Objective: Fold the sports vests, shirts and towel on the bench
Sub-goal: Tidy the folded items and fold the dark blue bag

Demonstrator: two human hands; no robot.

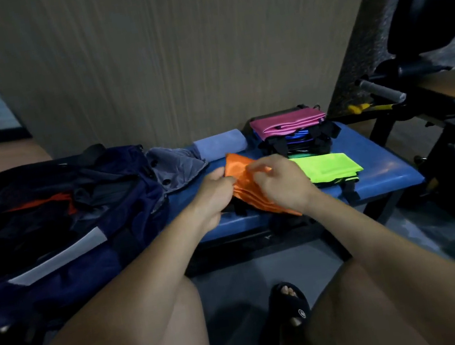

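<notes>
An orange sports vest (pixel 240 170) lies partly folded on the blue bench (pixel 380 169). My left hand (pixel 214 193) grips its left edge, and my right hand (pixel 281 183) pinches its top layer from the right. A folded neon green vest (pixel 329 166) lies just to the right. Behind it stands a stack of folded vests with a pink one (pixel 286 121) on top. A folded blue towel (pixel 220 144) rests at the back by the wall. A heap of dark navy shirts (pixel 57 217) covers the bench's left part.
A grey garment (pixel 174 167) spills from the heap toward the towel. A wooden wall panel (pixel 172 55) rises right behind the bench. Black gym equipment (pixel 435 115) stands at the right. My knees and a black sandal (pixel 291 308) are below the bench's front edge.
</notes>
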